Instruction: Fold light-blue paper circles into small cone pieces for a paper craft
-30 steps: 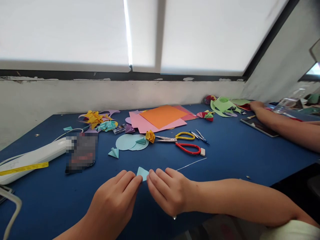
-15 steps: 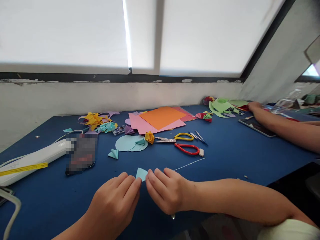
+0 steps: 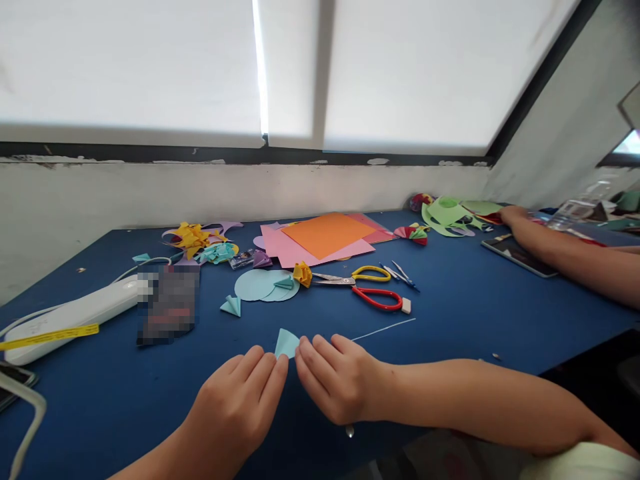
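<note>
White blinds [image 3: 140, 67] are glowing at the far side, a dark frame [image 3: 230, 155] is running beneath them, a pale wall [image 3: 340, 190] is standing below, and a blue table [image 3: 470, 300] is stretching before it.

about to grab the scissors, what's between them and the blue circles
A crumpled yellow paper piece, seen in the head view. It sits between the tips of the scissors and the right edge of the blue circles.

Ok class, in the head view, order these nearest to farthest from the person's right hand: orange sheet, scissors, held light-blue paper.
1. Held light-blue paper, touching the right hand.
2. Scissors, beyond the hand.
3. Orange sheet, behind the scissors.
</note>
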Demonstrator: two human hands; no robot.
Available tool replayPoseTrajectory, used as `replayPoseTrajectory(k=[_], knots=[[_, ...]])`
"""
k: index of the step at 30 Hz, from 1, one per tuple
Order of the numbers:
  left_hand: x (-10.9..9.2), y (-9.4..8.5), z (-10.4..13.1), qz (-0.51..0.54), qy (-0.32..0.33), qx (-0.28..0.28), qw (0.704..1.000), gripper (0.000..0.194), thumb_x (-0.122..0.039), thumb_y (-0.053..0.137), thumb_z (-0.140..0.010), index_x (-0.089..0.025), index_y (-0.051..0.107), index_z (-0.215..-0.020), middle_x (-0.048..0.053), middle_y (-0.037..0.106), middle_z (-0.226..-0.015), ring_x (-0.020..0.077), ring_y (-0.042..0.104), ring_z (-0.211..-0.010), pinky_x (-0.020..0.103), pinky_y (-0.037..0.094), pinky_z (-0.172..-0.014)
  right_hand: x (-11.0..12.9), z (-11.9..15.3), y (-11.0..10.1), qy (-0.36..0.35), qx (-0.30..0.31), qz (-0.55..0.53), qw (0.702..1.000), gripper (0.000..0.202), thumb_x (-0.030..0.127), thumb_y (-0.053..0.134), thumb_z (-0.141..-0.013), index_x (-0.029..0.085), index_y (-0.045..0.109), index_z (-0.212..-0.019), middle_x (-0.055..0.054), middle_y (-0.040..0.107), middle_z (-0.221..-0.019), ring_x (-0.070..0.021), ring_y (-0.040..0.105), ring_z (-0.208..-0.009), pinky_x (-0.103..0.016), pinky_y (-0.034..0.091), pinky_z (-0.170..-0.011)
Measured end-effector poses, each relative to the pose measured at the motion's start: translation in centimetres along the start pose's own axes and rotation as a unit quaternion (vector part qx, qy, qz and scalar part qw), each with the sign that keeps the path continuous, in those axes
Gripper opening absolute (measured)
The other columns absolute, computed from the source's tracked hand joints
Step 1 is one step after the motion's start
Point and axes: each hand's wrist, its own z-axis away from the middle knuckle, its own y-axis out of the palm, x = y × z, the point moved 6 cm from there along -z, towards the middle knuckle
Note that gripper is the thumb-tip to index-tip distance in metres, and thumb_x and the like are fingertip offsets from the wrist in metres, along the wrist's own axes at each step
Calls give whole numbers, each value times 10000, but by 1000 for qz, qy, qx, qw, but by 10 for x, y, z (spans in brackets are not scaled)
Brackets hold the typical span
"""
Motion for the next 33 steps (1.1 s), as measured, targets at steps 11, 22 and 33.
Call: replayPoseTrajectory(k=[11,22,33], knots=[[-7,5,-4,-40,55,3,998,254,-29,372,-885,-64,613,-814,77,643,-638,193,621,-638,290,468,-547,0,-2,2,8,13,-23,1000,198,115,481,-816,39,636,-914,-155,668,-888,-248,626,-734,-315,427,-496],[-5,6,1,-30,60,2,998,270,-25,343,-867,-36,611,-839,106,651,-659,218,619,-643,308,479,-519,-11,-3,1,16,-3,-47,999,218,98,426,-853,44,625,-923,-133,660,-886,-210,610,-723,-320,445,-564],[-7,4,0,-26,51,-13,998,256,-32,357,-867,-33,609,-815,111,653,-643,225,635,-620,312,487,-503,-6,-2,5,2,31,-45,998,189,111,461,-847,41,613,-934,-132,645,-871,-200,586,-677,-295,381,-496]])
